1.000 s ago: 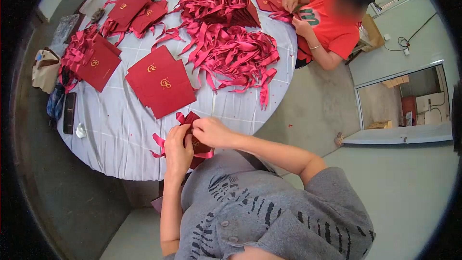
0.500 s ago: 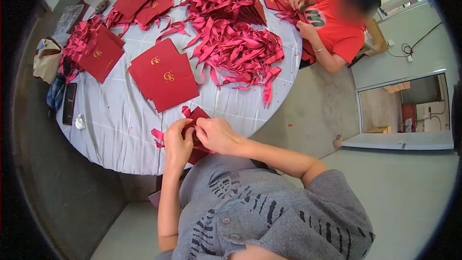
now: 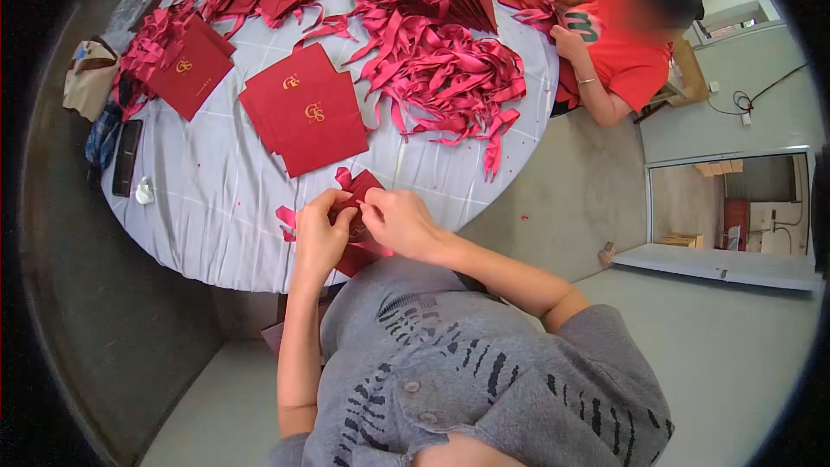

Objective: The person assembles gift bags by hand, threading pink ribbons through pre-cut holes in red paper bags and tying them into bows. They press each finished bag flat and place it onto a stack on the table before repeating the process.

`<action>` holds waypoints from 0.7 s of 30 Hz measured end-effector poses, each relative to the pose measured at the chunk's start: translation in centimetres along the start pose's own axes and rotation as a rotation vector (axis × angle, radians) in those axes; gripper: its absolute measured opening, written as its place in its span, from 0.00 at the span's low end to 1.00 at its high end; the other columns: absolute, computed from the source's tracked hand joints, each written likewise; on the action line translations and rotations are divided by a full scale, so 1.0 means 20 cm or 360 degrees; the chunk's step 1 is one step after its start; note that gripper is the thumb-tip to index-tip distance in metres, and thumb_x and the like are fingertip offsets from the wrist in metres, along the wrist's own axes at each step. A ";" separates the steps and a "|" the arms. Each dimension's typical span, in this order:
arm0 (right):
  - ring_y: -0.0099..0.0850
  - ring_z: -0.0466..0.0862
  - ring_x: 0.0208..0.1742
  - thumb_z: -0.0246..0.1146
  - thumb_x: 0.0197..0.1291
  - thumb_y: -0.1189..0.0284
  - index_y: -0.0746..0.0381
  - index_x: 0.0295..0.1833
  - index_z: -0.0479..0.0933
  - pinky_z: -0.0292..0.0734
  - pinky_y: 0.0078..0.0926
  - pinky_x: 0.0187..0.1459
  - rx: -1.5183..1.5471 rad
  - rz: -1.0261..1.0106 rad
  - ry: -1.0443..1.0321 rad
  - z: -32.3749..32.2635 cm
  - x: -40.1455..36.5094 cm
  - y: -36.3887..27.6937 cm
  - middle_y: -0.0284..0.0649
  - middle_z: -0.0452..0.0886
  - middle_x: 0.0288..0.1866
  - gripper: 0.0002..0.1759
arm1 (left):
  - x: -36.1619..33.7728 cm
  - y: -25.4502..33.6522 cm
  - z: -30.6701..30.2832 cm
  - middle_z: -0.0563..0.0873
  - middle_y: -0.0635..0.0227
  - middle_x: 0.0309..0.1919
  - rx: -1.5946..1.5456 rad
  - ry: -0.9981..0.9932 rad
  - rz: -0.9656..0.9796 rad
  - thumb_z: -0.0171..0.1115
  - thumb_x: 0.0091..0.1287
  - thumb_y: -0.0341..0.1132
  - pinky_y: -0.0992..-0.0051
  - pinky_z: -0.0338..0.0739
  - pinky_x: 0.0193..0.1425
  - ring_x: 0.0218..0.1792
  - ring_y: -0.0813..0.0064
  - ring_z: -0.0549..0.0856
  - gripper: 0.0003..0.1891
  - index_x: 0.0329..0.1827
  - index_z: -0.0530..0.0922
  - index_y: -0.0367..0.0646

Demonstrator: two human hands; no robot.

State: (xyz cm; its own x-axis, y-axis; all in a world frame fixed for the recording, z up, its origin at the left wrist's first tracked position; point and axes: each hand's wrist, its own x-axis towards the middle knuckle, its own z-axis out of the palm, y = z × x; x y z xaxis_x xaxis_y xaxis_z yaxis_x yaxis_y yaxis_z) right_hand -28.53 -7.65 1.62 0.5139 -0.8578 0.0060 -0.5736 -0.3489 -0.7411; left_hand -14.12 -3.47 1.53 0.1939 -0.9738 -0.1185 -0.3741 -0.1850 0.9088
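The left hand [image 3: 316, 238] and right hand [image 3: 399, 223] are both pinching, fingers closed, a dark red card envelope [image 3: 361, 187] with its pink satin ribbon [image 3: 286, 220] at the round grey-clothed table [image 3: 216, 207] edge.

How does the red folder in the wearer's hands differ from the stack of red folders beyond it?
The held folder is pinched between the left hand and right hand at the near edge of the table; the stack lies flat and untouched farther in. A pink ribbon trails beside the held folder; none shows on the stack. The stack's gold monograms show plainly; the hands cover most of the held folder's face. Both are dark red.
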 end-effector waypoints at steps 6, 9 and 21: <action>0.54 0.78 0.27 0.57 0.54 0.70 0.66 0.28 0.74 0.72 0.48 0.28 -0.0078 0.0087 -0.0075 0.00 0.01 -0.02 0.56 0.76 0.22 0.10 | -0.01 0.00 0.01 0.85 0.56 0.31 0.0003 0.0004 0.0007 0.61 0.56 0.24 0.74 0.77 0.38 0.32 0.69 0.85 0.08 0.38 0.79 0.32; 0.54 0.79 0.27 0.57 0.52 0.71 0.67 0.27 0.75 0.73 0.48 0.30 -0.0248 0.0079 -0.0129 -0.02 0.03 -0.04 0.56 0.77 0.22 0.10 | -0.02 -0.03 0.04 0.85 0.57 0.32 0.0107 0.0015 0.0062 0.60 0.56 0.23 0.74 0.77 0.38 0.33 0.71 0.85 0.08 0.39 0.78 0.33; 0.54 0.79 0.29 0.54 0.52 0.73 0.70 0.31 0.75 0.75 0.46 0.32 -0.0254 -0.0117 -0.0116 0.00 0.03 -0.01 0.58 0.78 0.26 0.10 | -0.03 0.02 0.07 0.82 0.52 0.35 0.0176 0.0140 0.0342 0.57 0.53 0.21 0.64 0.74 0.44 0.38 0.54 0.81 0.10 0.39 0.78 0.34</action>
State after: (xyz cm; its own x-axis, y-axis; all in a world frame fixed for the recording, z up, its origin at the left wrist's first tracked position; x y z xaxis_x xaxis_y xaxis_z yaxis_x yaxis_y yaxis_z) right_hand -28.17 -8.07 1.76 0.5997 -0.8002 0.0036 -0.6237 -0.4702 -0.6244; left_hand -15.69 -3.09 1.34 0.1756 -0.9780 0.1123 -0.5113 0.0069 0.8594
